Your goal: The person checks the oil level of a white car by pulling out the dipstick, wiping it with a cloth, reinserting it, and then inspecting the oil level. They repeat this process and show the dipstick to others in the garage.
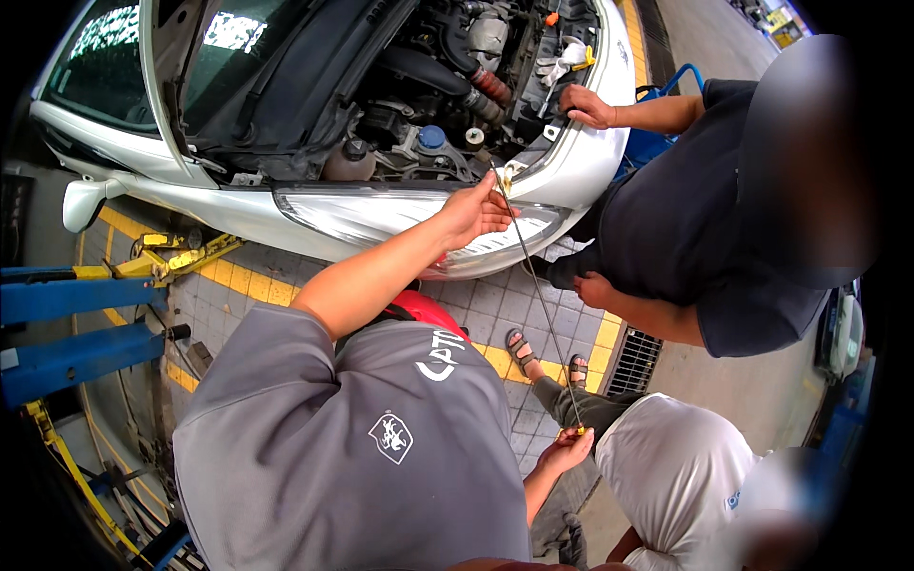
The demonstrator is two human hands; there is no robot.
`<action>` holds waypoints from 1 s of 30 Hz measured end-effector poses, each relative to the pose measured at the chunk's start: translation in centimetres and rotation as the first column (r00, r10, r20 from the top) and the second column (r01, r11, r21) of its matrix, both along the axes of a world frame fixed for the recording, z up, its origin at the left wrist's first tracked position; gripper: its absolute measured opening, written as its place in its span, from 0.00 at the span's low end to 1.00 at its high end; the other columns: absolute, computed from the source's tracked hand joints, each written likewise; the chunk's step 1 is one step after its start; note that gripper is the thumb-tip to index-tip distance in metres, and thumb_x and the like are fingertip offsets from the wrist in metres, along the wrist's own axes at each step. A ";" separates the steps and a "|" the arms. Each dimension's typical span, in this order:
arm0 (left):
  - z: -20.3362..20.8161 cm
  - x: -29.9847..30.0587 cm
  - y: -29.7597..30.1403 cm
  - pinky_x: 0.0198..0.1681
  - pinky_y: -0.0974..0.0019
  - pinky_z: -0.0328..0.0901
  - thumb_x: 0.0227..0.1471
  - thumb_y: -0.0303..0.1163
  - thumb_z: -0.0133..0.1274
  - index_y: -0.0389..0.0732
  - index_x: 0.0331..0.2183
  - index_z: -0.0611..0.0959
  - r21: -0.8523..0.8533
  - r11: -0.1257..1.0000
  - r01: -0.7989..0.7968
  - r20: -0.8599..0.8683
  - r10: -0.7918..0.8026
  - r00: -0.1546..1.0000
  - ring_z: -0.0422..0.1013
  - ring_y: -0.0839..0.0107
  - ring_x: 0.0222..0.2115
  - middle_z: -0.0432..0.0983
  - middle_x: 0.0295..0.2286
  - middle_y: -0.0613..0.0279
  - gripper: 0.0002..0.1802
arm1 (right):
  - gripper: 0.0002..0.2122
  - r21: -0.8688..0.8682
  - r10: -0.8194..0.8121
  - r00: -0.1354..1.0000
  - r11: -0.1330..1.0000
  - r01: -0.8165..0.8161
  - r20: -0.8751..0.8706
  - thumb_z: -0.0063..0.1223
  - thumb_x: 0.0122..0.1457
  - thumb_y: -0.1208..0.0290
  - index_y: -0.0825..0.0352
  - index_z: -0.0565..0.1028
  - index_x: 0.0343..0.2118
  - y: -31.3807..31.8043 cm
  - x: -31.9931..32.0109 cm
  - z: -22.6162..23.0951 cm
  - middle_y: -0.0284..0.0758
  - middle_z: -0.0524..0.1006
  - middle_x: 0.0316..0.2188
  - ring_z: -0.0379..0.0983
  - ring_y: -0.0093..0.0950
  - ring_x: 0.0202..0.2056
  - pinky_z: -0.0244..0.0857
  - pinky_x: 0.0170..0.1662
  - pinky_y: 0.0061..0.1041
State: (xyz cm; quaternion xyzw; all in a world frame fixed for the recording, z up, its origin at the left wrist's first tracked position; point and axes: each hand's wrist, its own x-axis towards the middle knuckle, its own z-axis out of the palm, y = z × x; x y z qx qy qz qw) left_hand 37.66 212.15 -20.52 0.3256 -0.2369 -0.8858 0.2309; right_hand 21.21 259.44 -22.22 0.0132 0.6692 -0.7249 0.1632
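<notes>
A long thin dipstick (541,295) runs slantwise between my two hands. At its yellow handle, my right hand (564,451) is closed, low and close to my body. My left hand (476,211) reaches forward over the white car's headlight (381,217) and pinches the dipstick near its far end, the other fingers loosely bent. That end lies by the engine bay's edge, close to a small pale-yellow part (507,177). Beyond it, the open engine bay shows a blue cap (431,137), a brownish reservoir with a black cap (350,160) and a ribbed red hose (490,86).
On the right, a person in a dark shirt (676,209) rests a hand (588,107) on the car's front edge. Another in white (666,466) is at lower right. A blue-and-yellow lift arm (86,303) stands left. A whitish cloth (568,59) lies at the front.
</notes>
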 end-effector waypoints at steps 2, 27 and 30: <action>0.5 0.1 0.0 0.41 0.63 0.70 0.59 0.63 0.33 0.35 0.33 0.75 0.022 0.999 0.035 -0.147 -0.031 0.989 0.74 0.64 0.34 0.76 0.38 0.46 0.36 | 0.13 0.013 -0.020 0.998 1.000 0.019 0.055 0.47 0.65 0.61 0.67 0.71 0.30 -0.2 -0.3 -0.6 0.27 0.67 0.16 0.57 0.13 0.16 0.47 0.20 0.13; 7.0 1.8 -0.7 0.63 0.53 0.51 0.28 0.73 0.58 0.29 0.60 0.56 -0.298 0.843 0.447 -0.691 -0.514 0.508 0.47 0.44 0.62 0.45 0.62 0.39 0.70 | 0.14 0.132 -0.175 0.899 0.982 0.133 0.401 0.44 0.64 0.58 0.57 0.63 0.24 -1.7 4.2 -0.9 0.26 0.62 0.12 0.54 0.18 0.13 0.46 0.16 0.19; 6.9 2.4 -0.8 0.63 0.53 0.52 0.27 0.75 0.57 0.28 0.60 0.56 -0.279 0.854 0.439 -0.677 -0.500 0.541 0.48 0.42 0.62 0.45 0.62 0.40 0.72 | 0.15 0.052 -0.133 0.885 0.991 0.122 0.445 0.44 0.64 0.58 0.57 0.62 0.23 -2.4 4.8 -0.3 0.25 0.59 0.12 0.51 0.18 0.13 0.46 0.16 0.19</action>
